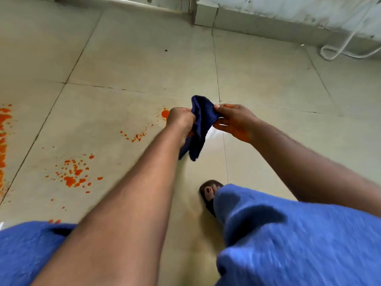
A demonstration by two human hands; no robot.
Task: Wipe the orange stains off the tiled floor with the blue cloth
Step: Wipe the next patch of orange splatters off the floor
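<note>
Head view, blue cloth [201, 124] pinched between both hands' fingers [219, 107]

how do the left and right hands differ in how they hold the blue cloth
The left hand is closed in a fist around the blue cloth; the right hand pinches its edge between thumb and fingers. The right hand shows orange smears on its palm; the left shows none. Both hold the cloth above the floor.

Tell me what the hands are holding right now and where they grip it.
Both hold the blue cloth, above the floor. The left hand grips its left side in a fist; the right hand pinches its upper right edge.
</note>
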